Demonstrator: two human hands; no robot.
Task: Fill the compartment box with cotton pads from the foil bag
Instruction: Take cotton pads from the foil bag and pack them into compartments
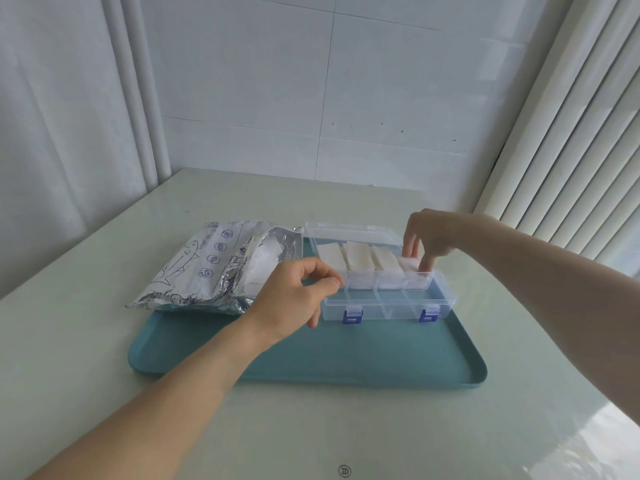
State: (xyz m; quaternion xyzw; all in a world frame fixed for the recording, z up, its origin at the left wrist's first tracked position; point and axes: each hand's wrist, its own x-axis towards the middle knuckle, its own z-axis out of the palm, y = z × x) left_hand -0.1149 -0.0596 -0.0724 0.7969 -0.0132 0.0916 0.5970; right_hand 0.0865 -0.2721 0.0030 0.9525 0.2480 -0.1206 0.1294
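Clear plastic compartment box [388, 299], lid open, sits at the far right of the teal tray [311, 358] on the desk [104, 375]; foil bag [207, 268] lies at the tray's far left corner, mouth open toward the box, white pads showing inside. Cotton pads [360, 259] stand in the box's far row; the near row of compartments looks unfilled. Right hand [429, 237] has a narrow grip, fingertips pinching a pad at the far right compartment. Left hand [298, 292] hovers at the box's left end, thumb and forefinger curled close; whether it holds anything, I cannot tell. Handling judgement: pads are very light, soft, compressible, and likely to cling together, so pinch a small stack by its edges and press it down flat. The box is light and rigid and may slide on the tray; steady its side wall. The foil bag is crinkly and slippery, so hold it near the mouth.
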